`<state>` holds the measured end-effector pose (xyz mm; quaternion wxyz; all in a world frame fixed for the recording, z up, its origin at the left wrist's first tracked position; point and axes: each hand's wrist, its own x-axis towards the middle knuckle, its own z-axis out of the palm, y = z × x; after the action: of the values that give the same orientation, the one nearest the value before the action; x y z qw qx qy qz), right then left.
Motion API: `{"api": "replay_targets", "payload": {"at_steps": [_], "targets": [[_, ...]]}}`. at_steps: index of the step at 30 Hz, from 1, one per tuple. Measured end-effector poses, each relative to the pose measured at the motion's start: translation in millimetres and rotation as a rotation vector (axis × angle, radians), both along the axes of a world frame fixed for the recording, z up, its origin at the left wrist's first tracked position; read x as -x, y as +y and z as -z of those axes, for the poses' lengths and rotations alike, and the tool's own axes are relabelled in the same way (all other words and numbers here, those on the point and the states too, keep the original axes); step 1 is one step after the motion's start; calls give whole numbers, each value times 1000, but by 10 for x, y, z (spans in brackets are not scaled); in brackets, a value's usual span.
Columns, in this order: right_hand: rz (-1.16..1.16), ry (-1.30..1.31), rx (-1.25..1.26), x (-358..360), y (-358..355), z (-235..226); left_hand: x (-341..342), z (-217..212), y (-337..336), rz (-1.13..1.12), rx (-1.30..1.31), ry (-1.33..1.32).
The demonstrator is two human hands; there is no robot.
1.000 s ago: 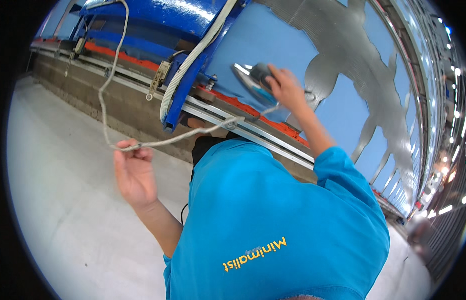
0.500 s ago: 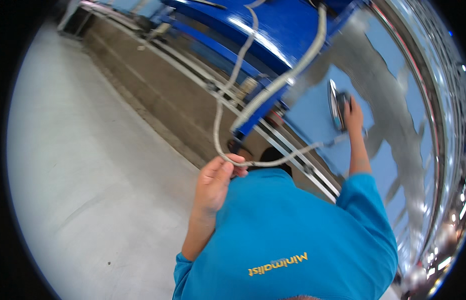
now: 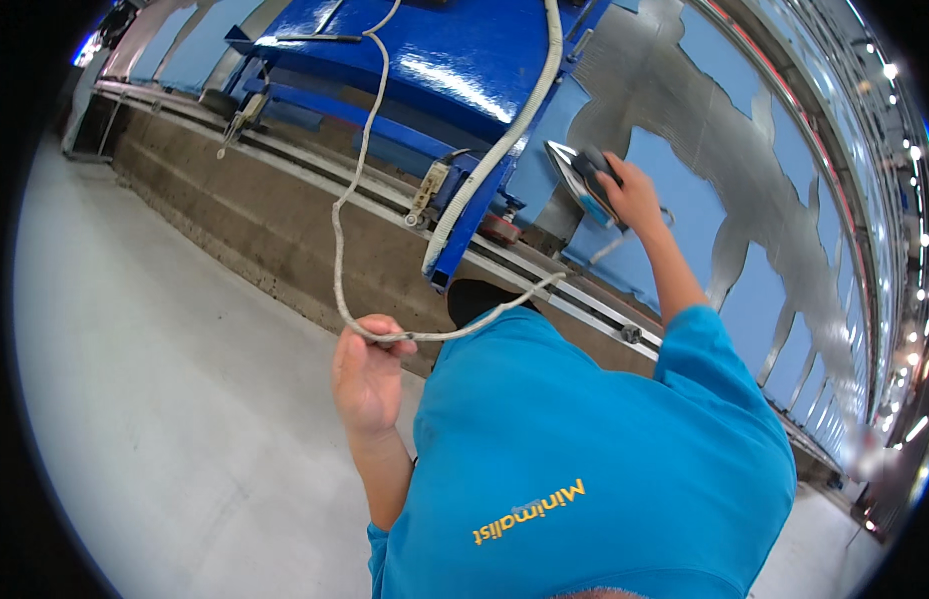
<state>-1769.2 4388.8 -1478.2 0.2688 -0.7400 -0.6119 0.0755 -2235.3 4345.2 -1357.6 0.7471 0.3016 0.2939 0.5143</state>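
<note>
Right of the blue machine point(image 3: 425, 75): my right hand point(image 3: 636, 197) grips the iron point(image 3: 581, 180).
Before the machine: my left hand point(image 3: 370, 384) holds the cord point(image 3: 339, 250).

- shirt point(image 3: 624, 429), blue: one word in yellow lettering point(image 3: 528, 513) across the chest, readable
- first letter a capital, rest small letters, thick plain type
- word upside down in head view, on a slant, starts upper right, ends lower left
- small print point(image 3: 522, 506) right by the middle of the yellow word, greyish, faint, too small to read
</note>
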Motion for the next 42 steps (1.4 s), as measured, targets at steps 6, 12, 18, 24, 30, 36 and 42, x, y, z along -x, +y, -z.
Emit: {"api": "replay_targets", "payload": {"at_steps": [6,12,18,24,30,36,42], "targets": [[145,-80,16,-258,979,268,6,14,44,3,-126,75],[139,-95,-48,-712,1537,555,-39,181,108,-41,-109,222],[135,-188,-88,-702,1135,870,-182,455,139,13,-127,165],[-42,-34,-66,457,-155,1102,-186,573,366,31,-149,65],[-63,-30,-44,246,-352,861,-393,456,334,39,-203,107],[68,-127,-143,-1077,630,1062,-724,511,-140,6,-111,119],[181,-191,-117,-1303,763,1104,-818,502,-395,-2,-75,199]]}}
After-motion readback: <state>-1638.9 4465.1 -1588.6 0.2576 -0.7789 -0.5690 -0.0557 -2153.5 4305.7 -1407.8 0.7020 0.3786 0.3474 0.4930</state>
